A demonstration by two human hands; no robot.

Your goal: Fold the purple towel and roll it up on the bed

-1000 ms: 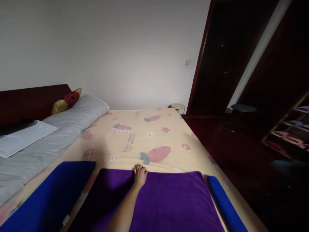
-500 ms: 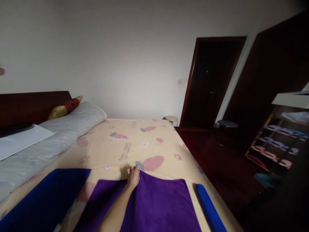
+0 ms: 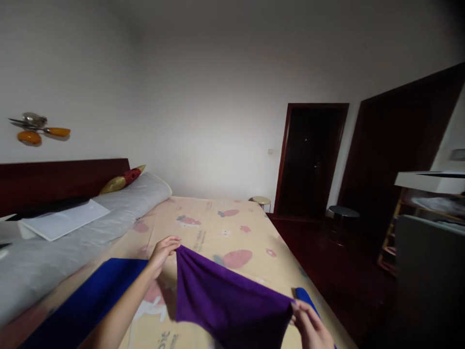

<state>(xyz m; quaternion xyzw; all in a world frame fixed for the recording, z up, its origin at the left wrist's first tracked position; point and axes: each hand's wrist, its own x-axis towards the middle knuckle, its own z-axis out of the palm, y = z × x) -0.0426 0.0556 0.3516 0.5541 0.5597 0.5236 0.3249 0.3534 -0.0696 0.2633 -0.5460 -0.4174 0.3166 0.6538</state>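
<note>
Over the patterned bedsheet (image 3: 269, 237), I hold the purple cloth (image 3: 228, 295) aloft, my left hand (image 3: 165, 253) pinching one upper corner and my right hand (image 3: 310, 325) the other, so the step in hand looks like spreading it by that edge. To my eye, the next move calls for firm pinches and even tension. Its lower part runs out of view, my left thumb is hard to make out, and my right hand partly covers the blue roll (image 3: 304, 294).

Dark door (image 3: 308, 169), black-topped stool (image 3: 343, 212), red-and-gold cushion (image 3: 131, 178)
</note>
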